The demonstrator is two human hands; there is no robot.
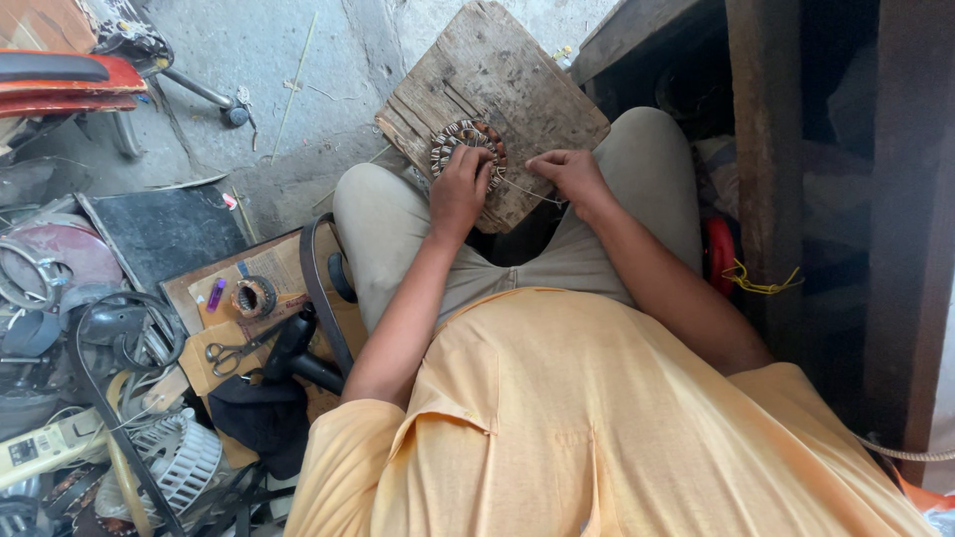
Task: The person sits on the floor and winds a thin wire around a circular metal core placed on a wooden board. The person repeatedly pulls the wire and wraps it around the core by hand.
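head view: you are sitting and looking down at your own lap. your left arm is reaching forward with the elbow bent, and your left hand (460, 189) is lying on top of a round motor coil ring (468, 149), with the fingers curled down over its near edge and pressing on it. your right arm is coming in from the other side, and your right hand (569, 174) is resting just beside the ring, with the fingers pinched shut on a thin wire (525, 191). the wire is running from that pinch across to the ring. your two hands are sitting close together but are not touching.

the ring is lying flat on an old wooden board (497, 89), near its lower edge. the board is resting across your knees, and it is looking rough and cracked.

under you, the grey concrete floor (279, 80) is showing dust and bits of straw. on your left side, scissors (231, 354) are lying on a piece of cardboard (288, 268), near a second small coil ring (255, 296) and a black rubber belt (320, 288). a white fan part (184, 459) is sitting lower down in a pile of tools. on your right side, dark wooden posts (771, 149) are standing up.
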